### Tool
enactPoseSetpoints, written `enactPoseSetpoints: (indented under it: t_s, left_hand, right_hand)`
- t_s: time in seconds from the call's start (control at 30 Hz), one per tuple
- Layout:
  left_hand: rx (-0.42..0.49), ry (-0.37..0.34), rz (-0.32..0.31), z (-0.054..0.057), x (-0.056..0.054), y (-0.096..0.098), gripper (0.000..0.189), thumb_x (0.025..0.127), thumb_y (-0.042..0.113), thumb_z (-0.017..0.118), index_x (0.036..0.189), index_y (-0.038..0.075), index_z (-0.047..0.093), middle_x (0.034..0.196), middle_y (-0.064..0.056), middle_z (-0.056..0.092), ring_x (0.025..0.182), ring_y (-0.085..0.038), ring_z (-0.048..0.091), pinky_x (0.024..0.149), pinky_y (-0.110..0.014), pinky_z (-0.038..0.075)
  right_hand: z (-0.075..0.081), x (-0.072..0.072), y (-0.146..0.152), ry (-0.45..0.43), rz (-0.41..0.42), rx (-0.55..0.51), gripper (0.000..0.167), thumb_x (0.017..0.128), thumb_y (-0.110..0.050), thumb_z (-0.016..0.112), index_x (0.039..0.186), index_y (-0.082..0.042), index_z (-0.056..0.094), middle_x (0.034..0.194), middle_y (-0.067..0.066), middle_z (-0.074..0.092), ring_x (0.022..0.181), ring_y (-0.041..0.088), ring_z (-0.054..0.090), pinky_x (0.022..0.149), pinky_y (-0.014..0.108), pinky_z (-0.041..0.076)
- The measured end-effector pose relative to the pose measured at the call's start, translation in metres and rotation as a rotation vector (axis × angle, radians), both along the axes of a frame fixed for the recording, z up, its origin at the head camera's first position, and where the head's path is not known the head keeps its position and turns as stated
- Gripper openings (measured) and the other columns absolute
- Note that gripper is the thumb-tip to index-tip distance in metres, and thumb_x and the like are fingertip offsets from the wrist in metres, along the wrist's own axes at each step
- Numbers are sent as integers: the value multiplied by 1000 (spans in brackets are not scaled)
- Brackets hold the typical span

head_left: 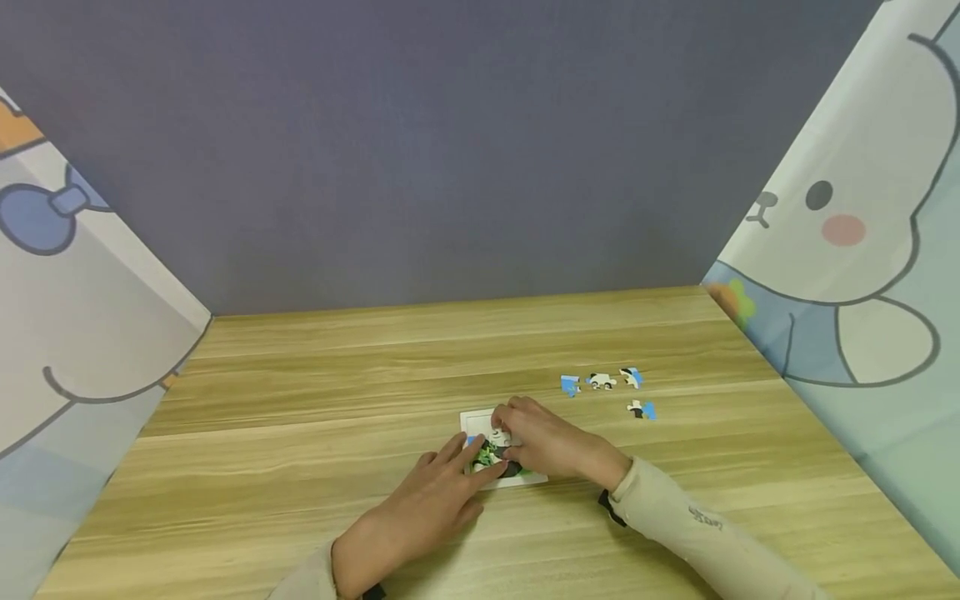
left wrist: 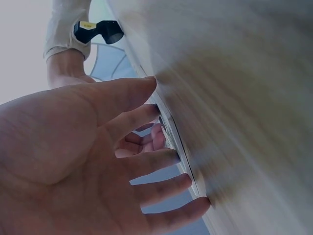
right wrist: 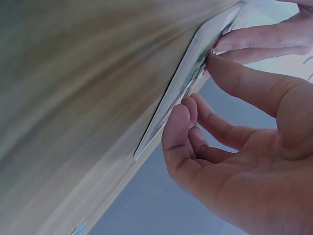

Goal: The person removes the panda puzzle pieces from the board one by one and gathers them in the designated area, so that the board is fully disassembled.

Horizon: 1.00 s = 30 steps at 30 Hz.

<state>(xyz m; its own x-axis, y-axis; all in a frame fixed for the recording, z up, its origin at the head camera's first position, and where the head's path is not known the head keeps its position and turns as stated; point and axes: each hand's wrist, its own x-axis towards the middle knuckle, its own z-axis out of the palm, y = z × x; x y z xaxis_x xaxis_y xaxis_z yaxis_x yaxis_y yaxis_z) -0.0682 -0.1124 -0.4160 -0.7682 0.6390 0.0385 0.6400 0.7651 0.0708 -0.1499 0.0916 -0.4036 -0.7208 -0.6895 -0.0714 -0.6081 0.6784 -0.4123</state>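
Note:
A small white-framed jigsaw board (head_left: 478, 423) lies on the table, its lower part filled with green, black and white panda artwork. My left hand (head_left: 427, 504) lies over its near left side, with extended fingertips resting on the artwork and the frame; in the left wrist view its fingers are spread along the board's edge. With bent fingers and thumb, my right hand (head_left: 551, 446) holds a white puzzle piece (head_left: 497, 436) at the board's upper right. In the right wrist view, the curled right fingers (right wrist: 177, 129) meet the board's surface and partly hide the piece.
Loose jigsaw pieces lie right of the board: a blue piece (head_left: 570, 384), a panda-face piece (head_left: 601, 381), a blue-and-white piece (head_left: 632, 377) and a black, white and blue piece (head_left: 641, 409). A grey panel (head_left: 450, 167) stands behind the wooden table (head_left: 300, 375).

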Motion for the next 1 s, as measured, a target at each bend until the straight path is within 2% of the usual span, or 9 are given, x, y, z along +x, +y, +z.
enactPoseSetpoints:
  t_s: [0.3, 0.47, 0.73, 1.0]
  left_hand:
    - [-9, -17, -2, 0, 0, 2, 56, 97, 36, 64, 150, 28, 46, 153, -17, 43, 138, -41, 42, 90, -52, 52]
    - [-14, -19, -2, 0, 0, 0, 57, 97, 36, 64, 150, 28, 46, 153, -17, 42, 138, -41, 42, 90, -53, 52]
    - [13, -19, 5, 1, 0, -3, 56, 97, 35, 65, 150, 29, 47, 152, -17, 44, 137, -42, 43, 89, -55, 52]
    - [18, 12, -7, 0, 2, -1, 53, 95, 33, 68, 146, 27, 52, 150, -17, 47, 136, -41, 44, 87, -54, 52]
  right_hand:
    - [2, 0, 3, -62, -32, -16, 30, 92, -11, 72, 119, -7, 60, 111, 2, 58, 105, 19, 53, 85, 37, 49]
    - [1, -2, 2, -86, -34, -35, 26, 91, -11, 74, 113, -9, 61, 105, -1, 57, 96, 15, 52, 81, 34, 48]
    - [1, -5, -1, -45, -11, -83, 32, 85, -8, 78, 106, -14, 55, 94, -2, 54, 84, 14, 49, 70, 29, 45]
    - [2, -6, 2, -92, 27, -163, 20, 92, -2, 67, 105, -13, 56, 77, -4, 62, 60, 5, 53, 58, 23, 47]
